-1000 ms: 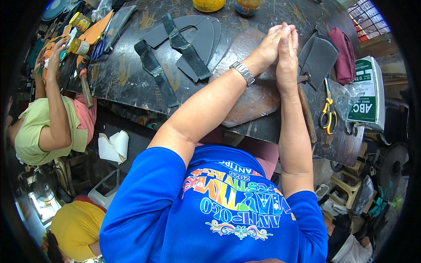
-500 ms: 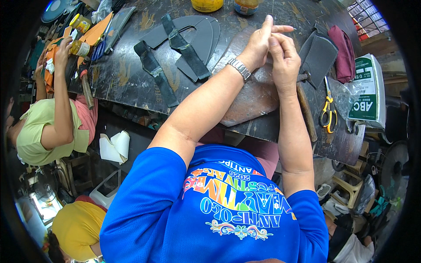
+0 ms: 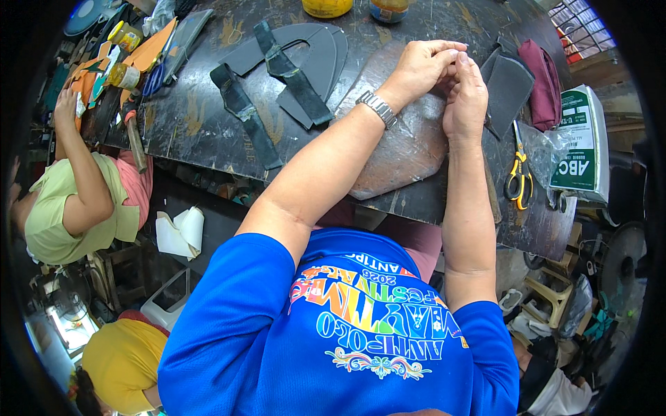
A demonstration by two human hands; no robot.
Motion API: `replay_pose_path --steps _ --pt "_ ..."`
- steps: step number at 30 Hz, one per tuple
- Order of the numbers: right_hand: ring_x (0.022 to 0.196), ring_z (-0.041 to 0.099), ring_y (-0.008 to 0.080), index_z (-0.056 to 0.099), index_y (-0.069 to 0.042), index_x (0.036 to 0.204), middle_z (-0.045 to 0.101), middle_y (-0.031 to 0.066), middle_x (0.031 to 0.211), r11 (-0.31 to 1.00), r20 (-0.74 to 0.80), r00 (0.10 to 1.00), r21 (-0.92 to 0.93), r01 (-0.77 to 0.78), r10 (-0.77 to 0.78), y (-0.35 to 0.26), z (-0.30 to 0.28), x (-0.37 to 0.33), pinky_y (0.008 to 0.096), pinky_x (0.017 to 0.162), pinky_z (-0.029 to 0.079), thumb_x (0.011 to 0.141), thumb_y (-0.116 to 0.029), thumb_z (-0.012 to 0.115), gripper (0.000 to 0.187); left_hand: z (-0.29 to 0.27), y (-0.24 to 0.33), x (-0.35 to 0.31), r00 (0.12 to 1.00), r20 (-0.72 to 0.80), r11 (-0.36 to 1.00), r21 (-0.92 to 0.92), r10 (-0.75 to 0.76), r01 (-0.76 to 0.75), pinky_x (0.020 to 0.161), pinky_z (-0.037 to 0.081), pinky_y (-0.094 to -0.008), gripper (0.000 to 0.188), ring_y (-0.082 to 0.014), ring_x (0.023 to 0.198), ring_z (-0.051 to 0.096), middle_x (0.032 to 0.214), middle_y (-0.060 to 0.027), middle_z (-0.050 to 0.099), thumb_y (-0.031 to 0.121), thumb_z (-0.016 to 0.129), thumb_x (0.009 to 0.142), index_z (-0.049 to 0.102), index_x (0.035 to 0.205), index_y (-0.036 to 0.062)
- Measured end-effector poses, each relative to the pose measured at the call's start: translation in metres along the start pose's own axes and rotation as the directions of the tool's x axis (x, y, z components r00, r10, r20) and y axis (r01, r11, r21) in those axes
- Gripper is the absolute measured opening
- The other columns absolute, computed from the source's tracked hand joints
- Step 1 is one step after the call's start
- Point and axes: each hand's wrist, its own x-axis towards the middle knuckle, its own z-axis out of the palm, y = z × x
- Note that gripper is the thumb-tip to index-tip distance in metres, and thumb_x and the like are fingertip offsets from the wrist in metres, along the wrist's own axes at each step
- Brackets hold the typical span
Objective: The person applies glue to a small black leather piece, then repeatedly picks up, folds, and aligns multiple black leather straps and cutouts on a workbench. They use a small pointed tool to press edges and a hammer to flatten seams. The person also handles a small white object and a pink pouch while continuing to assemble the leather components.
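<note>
Over the table's middle right, my left hand (image 3: 424, 67), with a metal watch (image 3: 377, 109) on its wrist, has its fingers bent and the tips drawn together. My right hand (image 3: 466, 104) is up against those fingertips, its own fingers curled. Whatever is between the fingers, if anything, is too small to make out. Beneath the hands lies a brownish slab under clear plastic (image 3: 395, 156). Left of it rest dark strap pieces (image 3: 295, 78) on grey sole-shaped sheets (image 3: 322, 52), and another dark strap (image 3: 246, 114). Dark grey pieces (image 3: 510, 87) lie right of my right hand.
Yellow-handled scissors (image 3: 519, 173), a maroon pouch (image 3: 541, 83) and a green-and-white bag (image 3: 583, 149) lie on the right. At the far edge stand a yellow container (image 3: 327, 7) and a jar (image 3: 388, 10). A hammer (image 3: 134, 139) lies near a co-worker in light green (image 3: 76, 204) on the left.
My left hand has turned from fingers pointing away to fingers bent rightward. My right hand has moved slightly right and tilted upright. The co-worker's hand has left the jar, which stays on the table.
</note>
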Motion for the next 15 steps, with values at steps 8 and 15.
replay_pose_path --steps 8,15 --pt "0.071 0.062 0.0133 0.064 -0.005 0.101 0.067 0.0051 0.079 0.992 0.129 0.988 0.084 -0.091 0.08 -0.001 -0.001 0.0 0.0282 0.072 0.051 0.104 -0.033 0.054 0.031 -0.008 0.001 0.001 0.983 -0.178 0.998 0.062 0.033 -0.022 0.067 0.056 -0.0217 0.02 -0.0086 0.079 0.068 0.092 -0.0081 0.076 0.016 0.076 0.089 0.077 0.104 0.002" --pt "0.07 0.059 0.01 0.065 -0.005 0.105 0.065 0.0029 0.079 0.995 0.039 0.996 0.065 -0.081 0.079 -0.002 0.002 -0.001 0.0241 0.069 0.049 0.103 -0.033 0.057 0.029 -0.01 0.0 0.0 0.96 -0.25 0.982 0.164 0.129 -0.09 0.068 0.058 -0.0243 0.017 -0.0112 0.076 0.07 0.088 -0.0084 0.075 0.012 0.082 0.083 0.077 0.095 0.0013"
